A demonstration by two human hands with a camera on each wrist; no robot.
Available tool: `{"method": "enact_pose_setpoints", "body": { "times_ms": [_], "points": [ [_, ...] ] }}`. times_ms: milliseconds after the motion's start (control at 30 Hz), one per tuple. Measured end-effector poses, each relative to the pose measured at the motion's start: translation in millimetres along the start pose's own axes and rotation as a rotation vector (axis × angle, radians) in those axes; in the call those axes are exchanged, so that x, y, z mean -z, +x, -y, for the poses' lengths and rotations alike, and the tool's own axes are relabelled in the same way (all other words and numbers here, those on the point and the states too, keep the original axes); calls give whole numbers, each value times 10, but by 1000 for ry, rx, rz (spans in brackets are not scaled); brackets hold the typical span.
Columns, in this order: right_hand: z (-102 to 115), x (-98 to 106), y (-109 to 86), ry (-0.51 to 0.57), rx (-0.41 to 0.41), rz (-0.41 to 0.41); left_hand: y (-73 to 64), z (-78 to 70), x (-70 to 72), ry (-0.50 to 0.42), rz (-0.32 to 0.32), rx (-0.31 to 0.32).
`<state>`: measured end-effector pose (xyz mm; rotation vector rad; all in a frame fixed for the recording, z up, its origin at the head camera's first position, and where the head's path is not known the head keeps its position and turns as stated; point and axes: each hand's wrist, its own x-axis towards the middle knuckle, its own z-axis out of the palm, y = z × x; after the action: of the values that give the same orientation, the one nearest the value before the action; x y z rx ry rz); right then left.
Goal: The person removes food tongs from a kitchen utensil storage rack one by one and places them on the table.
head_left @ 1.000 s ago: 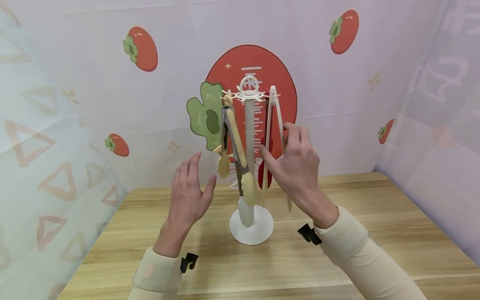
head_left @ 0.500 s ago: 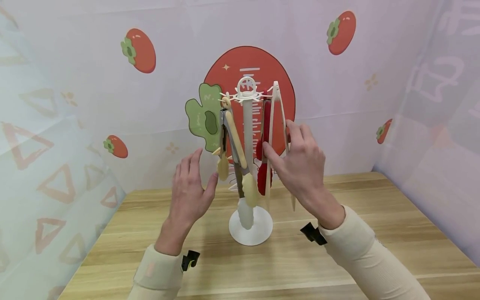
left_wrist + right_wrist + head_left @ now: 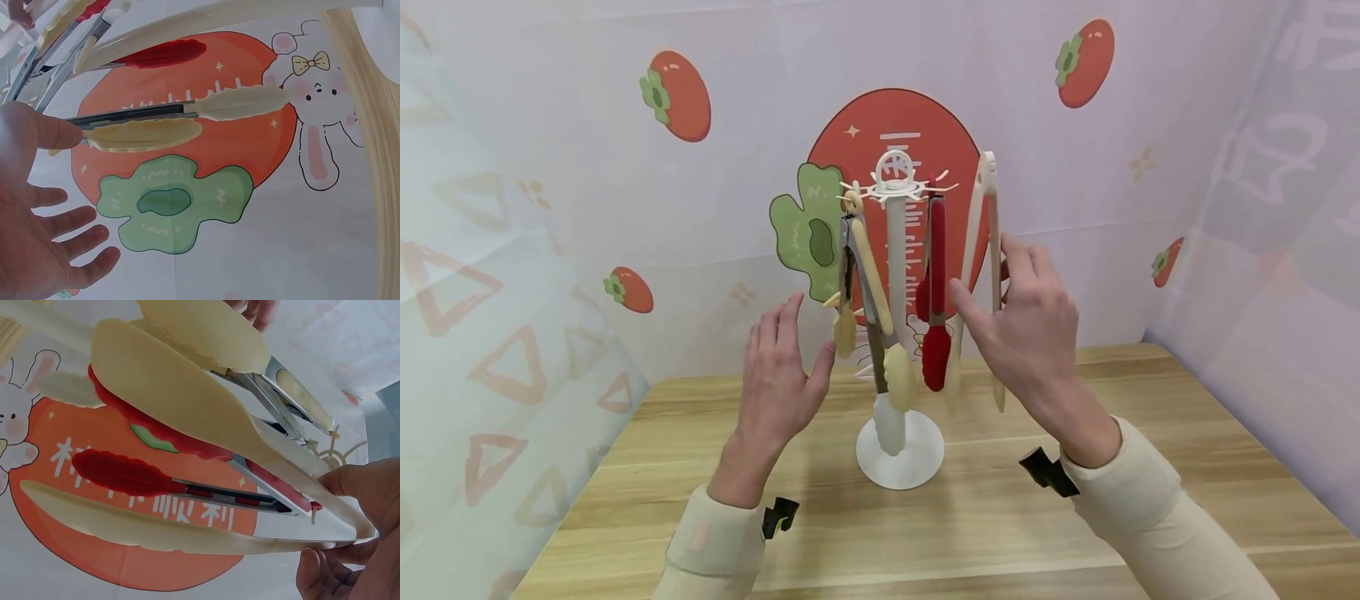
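Observation:
My right hand holds cream tongs upright, thumb on one arm and fingers on the other. Their two arms are spread, and their top end is apart from the hooks of a white stand. In the right wrist view, the wide cream head overlaps red tongs. My left hand is at the stand's left with fingers extended, its thumb close by yellow-tipped tongs hanging there. Tongs with a white tip hang low over the base.
The stand's round white base rests on a wood-grain table. Behind it hangs a white cloth printed with red persimmons. More printed cloth closes off the left side, and another the right.
My right hand has carried the cream tongs rightward, off the stand's hook. The red tongs have turned and show more fully. My left hand has stayed nearly in place.

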<state>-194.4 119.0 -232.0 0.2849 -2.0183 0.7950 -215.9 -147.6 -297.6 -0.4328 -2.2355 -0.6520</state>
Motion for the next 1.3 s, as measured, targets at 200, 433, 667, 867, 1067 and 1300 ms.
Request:
{"method": "enact_pose_setpoints", "body": {
  "times_ms": [200,433,667,867,1067,1300],
  "points": [
    [-75,82,-29,-13,-4,3,18,-1,14,-9,-3,6],
    [-221,190,-63,-71,-3,8,40,-3,28,-13,-8,7],
    [-438,254,-141,-97,-46,71,46,-2,44,-14,-6,19],
    [-635,275,-216,-123,-72,154,52,-6,47,-27,-13,29],
    [-801,306,-244,-170,-116,248,57,-14,57,-41,-20,37],
    [-1024,323,-265,-224,-151,368,62,-7,64,-44,-26,37]
  ]
}}
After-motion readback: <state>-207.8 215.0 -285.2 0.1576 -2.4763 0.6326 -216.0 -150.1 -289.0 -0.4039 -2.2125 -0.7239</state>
